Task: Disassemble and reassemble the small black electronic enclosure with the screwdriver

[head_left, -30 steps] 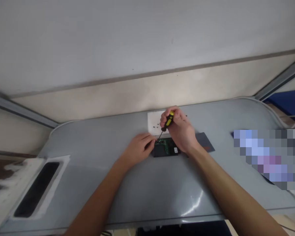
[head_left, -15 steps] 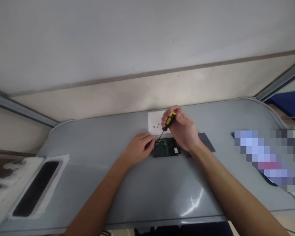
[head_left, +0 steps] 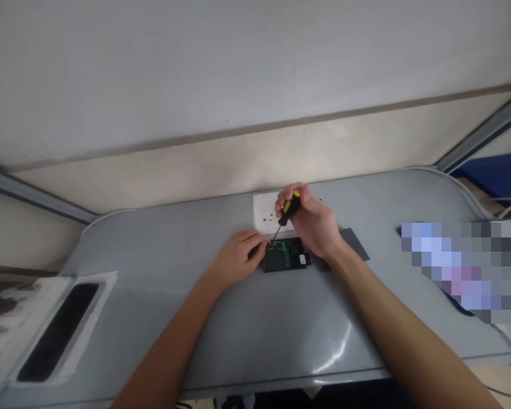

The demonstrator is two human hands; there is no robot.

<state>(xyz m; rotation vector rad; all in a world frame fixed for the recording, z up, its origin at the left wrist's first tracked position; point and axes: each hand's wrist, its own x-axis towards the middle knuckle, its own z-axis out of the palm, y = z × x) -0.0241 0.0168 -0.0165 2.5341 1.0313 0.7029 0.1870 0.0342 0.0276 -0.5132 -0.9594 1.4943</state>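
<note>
A small black device (head_left: 284, 257) with a bare green circuit board lies in the middle of the grey table (head_left: 238, 324). My right hand (head_left: 313, 224) is closed round a black and yellow screwdriver (head_left: 288, 211), held slanting, with its tip down on the board's left end. My left hand (head_left: 238, 257) rests on the table against the device's left edge, fingers curled and pressed to it. Just behind the device lies a white sheet (head_left: 266, 213) with a few small dark screws on it.
A dark flat plate (head_left: 352, 244) lies right of the device, partly under my right wrist. A white foam block (head_left: 46, 329) with a long black slot sits at the table's left front. Cables (head_left: 494, 199) run along the far right edge. A wall stands close behind.
My right hand has shifted slightly on the screwdriver handle while its tip stays on the board. The left hand and the device have kept their places.
</note>
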